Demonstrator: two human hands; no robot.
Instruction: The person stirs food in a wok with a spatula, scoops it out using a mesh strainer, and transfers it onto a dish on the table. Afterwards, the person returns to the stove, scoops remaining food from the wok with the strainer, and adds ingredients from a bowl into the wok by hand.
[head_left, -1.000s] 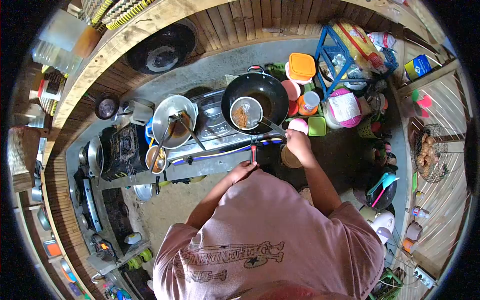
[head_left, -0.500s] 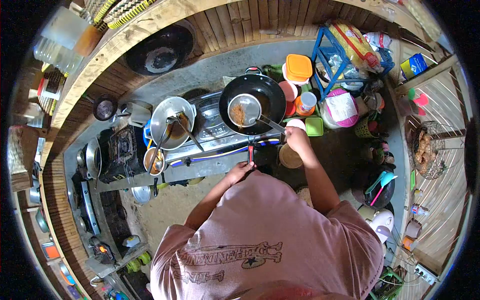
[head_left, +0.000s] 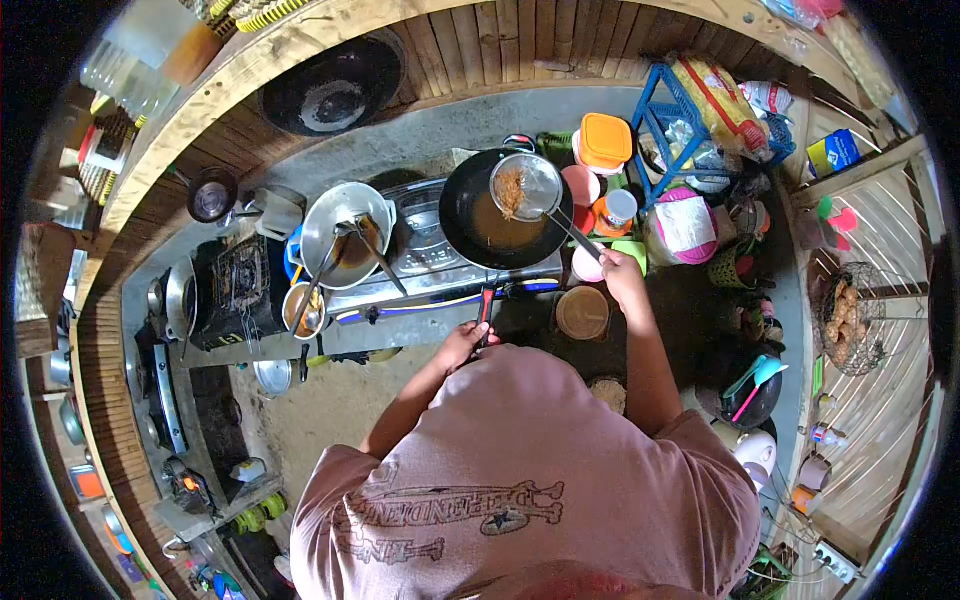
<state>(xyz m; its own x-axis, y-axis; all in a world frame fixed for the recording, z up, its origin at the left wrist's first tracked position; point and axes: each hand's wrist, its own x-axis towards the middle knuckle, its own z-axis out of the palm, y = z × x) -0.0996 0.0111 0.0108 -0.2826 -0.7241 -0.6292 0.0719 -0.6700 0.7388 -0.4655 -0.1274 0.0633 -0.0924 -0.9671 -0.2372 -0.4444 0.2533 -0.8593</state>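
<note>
My right hand (head_left: pixel 622 275) grips the handle of a round mesh strainer (head_left: pixel 541 184), which holds a small heap of brown bits (head_left: pixel 510 192). The strainer is over the upper right part of a black wok (head_left: pixel 465 205) with brown liquid (head_left: pixel 508 230) in its bottom. My left hand (head_left: pixel 465 343) is closed on the wok's red and black handle (head_left: pixel 486 304). The wok sits on the right side of a silver gas stove (head_left: pixel 418 228).
Left of the wok, a metal pot (head_left: pixel 325 215) holds utensils, with a small pot (head_left: pixel 302 308) below. Orange-lidded tub (head_left: pixel 605 140), orange jar (head_left: pixel 615 208) and pink-lidded container (head_left: pixel 684 225) stand to the right, near a blue rack (head_left: pixel 655 125).
The strainer has moved up and right within the wok's outline, uncovering the brown liquid. My right hand has shifted right. The wok's handle has swung slightly left with my left hand.
</note>
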